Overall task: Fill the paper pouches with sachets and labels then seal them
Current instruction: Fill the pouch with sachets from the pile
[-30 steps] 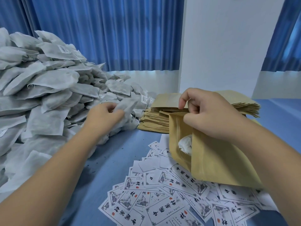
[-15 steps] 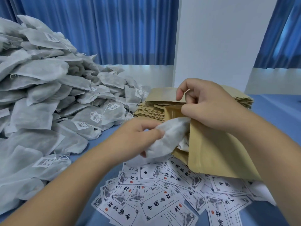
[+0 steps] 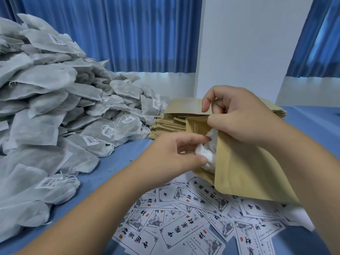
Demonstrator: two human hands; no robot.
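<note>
My right hand (image 3: 237, 115) pinches the top edge of a brown paper pouch (image 3: 244, 168) and holds its mouth open, tilted above the table. At the pouch's mouth, my left hand (image 3: 176, 153) grips a white sachet (image 3: 206, 153) with thumb and fingers. Most of that sachet is inside the pouch. A big heap of grey-white sachets (image 3: 55, 115) with barcode tags fills the left side. Printed paper labels (image 3: 184, 227) lie scattered under my hands near the front edge.
A stack of flat brown pouches (image 3: 174, 116) lies behind my hands on the blue table (image 3: 117, 162). A white pillar (image 3: 248, 48) and blue curtains (image 3: 119, 34) stand behind the table.
My left hand took a sachet from the heap, carried it right to the pouch and pushed it into the mouth. My right hand kept holding the pouch open.
</note>
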